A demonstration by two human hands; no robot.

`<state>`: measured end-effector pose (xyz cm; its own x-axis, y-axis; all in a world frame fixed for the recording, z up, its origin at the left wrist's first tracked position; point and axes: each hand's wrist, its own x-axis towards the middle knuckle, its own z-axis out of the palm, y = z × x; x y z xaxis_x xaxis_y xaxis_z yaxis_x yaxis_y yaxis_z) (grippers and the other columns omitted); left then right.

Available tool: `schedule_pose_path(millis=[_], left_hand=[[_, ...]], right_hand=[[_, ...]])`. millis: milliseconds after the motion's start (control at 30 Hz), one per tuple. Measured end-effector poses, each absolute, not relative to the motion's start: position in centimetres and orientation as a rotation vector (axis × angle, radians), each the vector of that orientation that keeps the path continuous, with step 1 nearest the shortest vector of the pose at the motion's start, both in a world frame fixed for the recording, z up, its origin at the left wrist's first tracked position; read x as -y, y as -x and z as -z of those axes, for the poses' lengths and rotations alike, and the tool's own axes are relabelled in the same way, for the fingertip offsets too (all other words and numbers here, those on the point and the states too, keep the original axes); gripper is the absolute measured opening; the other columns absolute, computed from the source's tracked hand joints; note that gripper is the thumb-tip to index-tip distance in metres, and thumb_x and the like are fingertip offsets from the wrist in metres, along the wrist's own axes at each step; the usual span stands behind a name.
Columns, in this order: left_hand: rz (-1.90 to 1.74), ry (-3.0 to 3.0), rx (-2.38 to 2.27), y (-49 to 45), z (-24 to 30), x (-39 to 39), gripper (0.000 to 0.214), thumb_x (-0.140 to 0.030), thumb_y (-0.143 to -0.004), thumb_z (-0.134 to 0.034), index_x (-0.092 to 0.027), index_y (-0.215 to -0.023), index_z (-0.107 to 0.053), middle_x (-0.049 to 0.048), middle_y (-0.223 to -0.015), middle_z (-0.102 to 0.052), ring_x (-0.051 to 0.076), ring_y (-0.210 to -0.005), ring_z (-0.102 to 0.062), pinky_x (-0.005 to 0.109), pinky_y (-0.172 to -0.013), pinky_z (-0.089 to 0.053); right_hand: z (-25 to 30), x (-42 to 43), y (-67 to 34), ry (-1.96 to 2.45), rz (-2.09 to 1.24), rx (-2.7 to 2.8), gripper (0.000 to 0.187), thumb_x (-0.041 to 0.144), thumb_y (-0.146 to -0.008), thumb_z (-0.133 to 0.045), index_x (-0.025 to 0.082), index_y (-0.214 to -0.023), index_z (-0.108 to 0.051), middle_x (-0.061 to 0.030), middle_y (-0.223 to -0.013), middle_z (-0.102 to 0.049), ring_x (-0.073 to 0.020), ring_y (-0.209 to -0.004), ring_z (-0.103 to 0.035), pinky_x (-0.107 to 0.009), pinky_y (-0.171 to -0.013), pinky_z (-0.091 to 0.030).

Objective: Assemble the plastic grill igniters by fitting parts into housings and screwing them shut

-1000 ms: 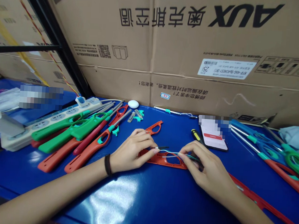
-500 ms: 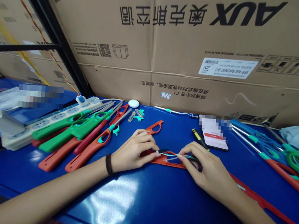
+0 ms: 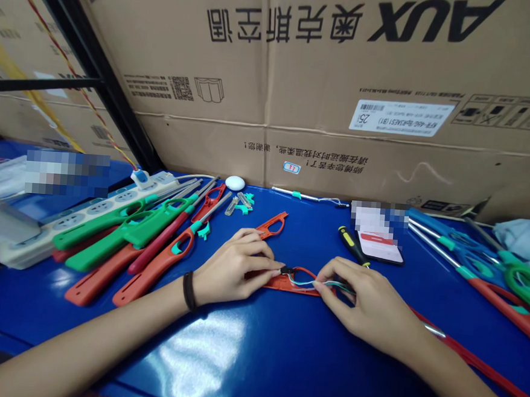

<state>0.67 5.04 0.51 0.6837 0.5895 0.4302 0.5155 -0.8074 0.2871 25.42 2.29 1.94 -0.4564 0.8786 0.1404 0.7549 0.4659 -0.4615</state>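
An orange lighter half-shell [image 3: 301, 290] lies on the blue table, partly covered by both hands. My left hand [image 3: 242, 266] is closed over its left part, with thumb and index finger pinching a small black piece [image 3: 286, 271] above the shell. Thin white and green wires [image 3: 303, 283] run from beside that piece across the shell's loop opening. My right hand [image 3: 360, 299] pinches these wires between thumb and index finger. Another orange shell piece [image 3: 274, 226] sits just behind my left hand. The far ends of the wires are hidden by my right hand.
Green and orange lighters [image 3: 149, 269] lie beside a white power strip [image 3: 82, 213] on the left. A yellow-black screwdriver [image 3: 351, 244] and a phone [image 3: 382, 248] are behind my right hand. More lighters [image 3: 498, 299] lie at right. A cardboard box [image 3: 274, 72] stands behind.
The black piece has shifted within my left fingers and less of it sticks out. The wires now curve lower across the loop, and my right fingertips have come down slightly.
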Motion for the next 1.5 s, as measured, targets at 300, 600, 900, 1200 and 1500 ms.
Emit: schedule_pose_path(millis=[300,600,900,1200,1500], left_hand=[[-0.727,-2.898,-0.801,-0.68,-0.93,-4.62,0.035,-0.041,-0.083,-0.063,-0.022,-0.112,-0.065,0.0043,-0.094,-0.071,0.018,-0.085,-0.062,0.037,-0.092,-0.042],[-0.697,-2.958,-0.763,-0.82,-0.48,-4.7,0.029,-0.031,-0.089,-0.057,-0.015,-0.112,-0.064,0.007,-0.1,-0.069,0.019,-0.089,-0.063,0.032,-0.081,-0.05],[-0.663,-3.065,-0.718,-0.91,-0.65,-4.5,0.025,-0.028,-0.094,-0.049,-0.014,-0.108,-0.064,0.0073,-0.097,-0.069,0.017,-0.085,-0.061,0.028,-0.075,-0.052],[-0.688,-3.052,-0.731,-0.9,-0.49,-4.43,0.025,-0.028,-0.092,-0.051,-0.015,-0.109,-0.064,0.0072,-0.099,-0.069,0.017,-0.088,-0.061,0.028,-0.077,-0.053],[-0.731,-3.04,-0.706,-0.96,-0.34,-4.52,0.025,-0.028,-0.092,-0.051,-0.016,-0.109,-0.065,0.0076,-0.096,-0.069,0.016,-0.085,-0.062,0.028,-0.076,-0.054]], right_hand=[[-1.75,-2.27,-25.41,1.366,-0.432,2.407,0.011,0.026,-0.086,-0.051,0.024,-0.081,-0.059,0.0014,-0.081,-0.066,-0.0141,-0.065,-0.061,-0.026,-0.056,-0.041],[-1.76,-2.32,-25.46,1.379,-0.443,2.417,0.011,0.028,-0.088,-0.05,0.025,-0.084,-0.06,0.0019,-0.083,-0.063,-0.0137,-0.067,-0.059,-0.026,-0.059,-0.043],[-1.5,-2.29,-25.45,1.319,-0.493,2.428,0.012,0.026,-0.088,-0.052,0.027,-0.091,-0.063,0.0004,-0.09,-0.062,-0.014,-0.07,-0.061,-0.027,-0.065,-0.047],[-2.17,-2.38,-25.98,1.271,-0.398,2.507,0.014,0.025,-0.086,-0.055,0.029,-0.095,-0.064,-0.0002,-0.098,-0.062,-0.0152,-0.076,-0.062,-0.028,-0.061,-0.046],[-1.94,-2.73,-25.86,1.205,-0.552,2.49,0.009,0.031,-0.087,-0.058,0.026,-0.091,-0.064,-0.0031,-0.095,-0.059,-0.0181,-0.088,-0.059,-0.032,-0.076,-0.048]])
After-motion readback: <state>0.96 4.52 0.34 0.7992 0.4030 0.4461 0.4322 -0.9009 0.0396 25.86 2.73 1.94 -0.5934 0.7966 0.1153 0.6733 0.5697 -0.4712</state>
